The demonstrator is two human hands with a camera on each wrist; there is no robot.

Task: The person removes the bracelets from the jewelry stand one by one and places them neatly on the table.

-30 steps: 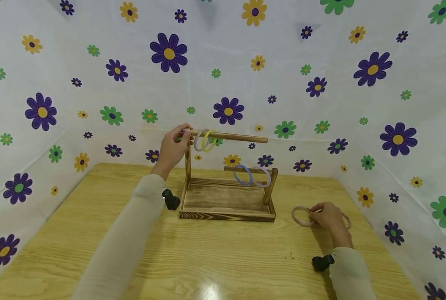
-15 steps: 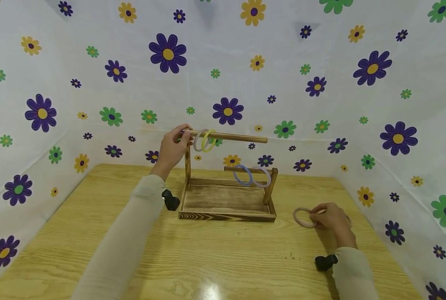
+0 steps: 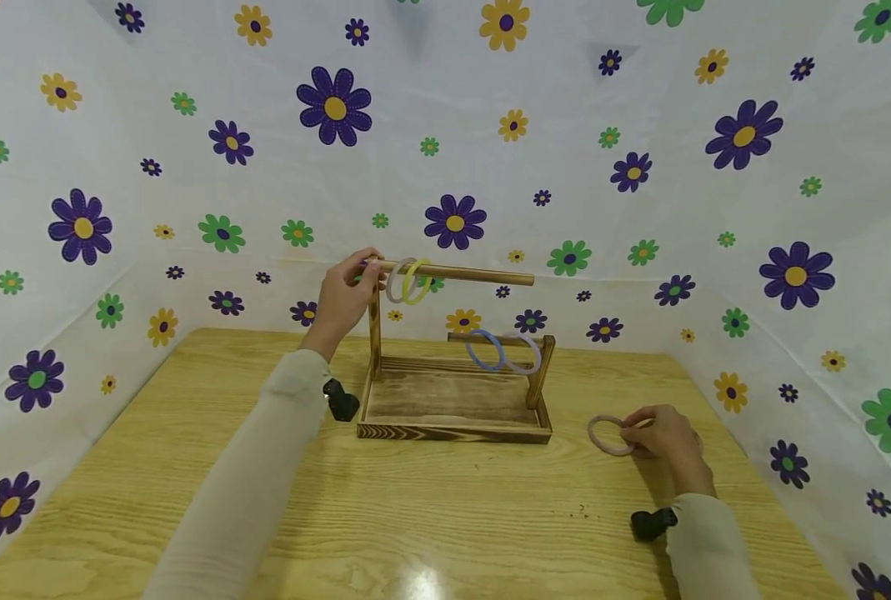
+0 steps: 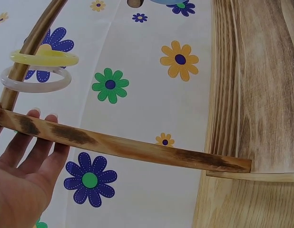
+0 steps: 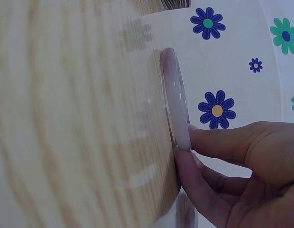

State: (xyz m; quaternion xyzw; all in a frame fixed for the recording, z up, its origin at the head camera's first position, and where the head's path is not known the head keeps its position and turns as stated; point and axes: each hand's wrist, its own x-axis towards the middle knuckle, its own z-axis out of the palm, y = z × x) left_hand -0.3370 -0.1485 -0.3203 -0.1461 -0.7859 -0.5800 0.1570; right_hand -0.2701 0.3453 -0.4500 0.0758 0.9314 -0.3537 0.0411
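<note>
A wooden bangle stand (image 3: pixel 453 434) has a high rod on its left post and a lower rod on its right post. My left hand (image 3: pixel 343 296) grips the top of the left post, its fingers behind the wood in the left wrist view. Beside it, a greyish bangle (image 4: pixel 35 87) and a yellow bangle (image 4: pixel 44 59) hang on the high rod. A blue bangle (image 3: pixel 501 354) and a lilac bangle (image 3: pixel 539 358) hang on the low one. To the right, my right hand (image 3: pixel 663 437) pinches a pale pink bangle (image 5: pixel 174 95) between thumb and fingers, close over the table.
Another pale bangle (image 5: pixel 186 209) lies by my right hand, mostly hidden by it in the head view. Small dark specks (image 3: pixel 580 510) dot the wooden table (image 3: pixel 415 517). A flower-printed cloth (image 3: pixel 385 175) encloses the back and sides.
My right hand and the pinched bangle have shifted slightly to the right, covering more of the other bangle. My left hand and the stand have stayed put.
</note>
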